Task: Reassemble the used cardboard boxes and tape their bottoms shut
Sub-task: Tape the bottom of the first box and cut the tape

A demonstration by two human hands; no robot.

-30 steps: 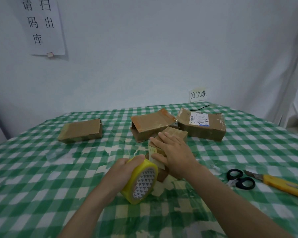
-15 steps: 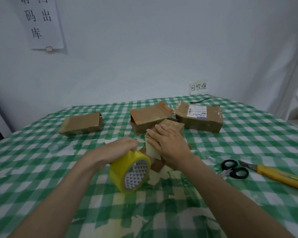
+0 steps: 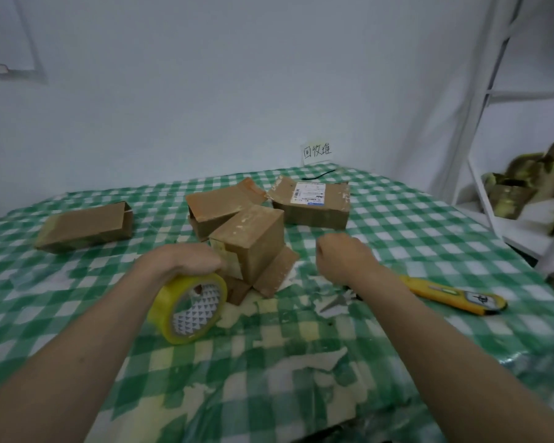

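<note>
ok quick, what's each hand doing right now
Left hand: grips the yellow tape roll against the small box.
Right hand: fingers curled over the scissors; grip cannot be told.

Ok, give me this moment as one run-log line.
left hand: grips tape roll at small box | right hand: off box, above scissors, grasp unclear | knife: on table
</note>
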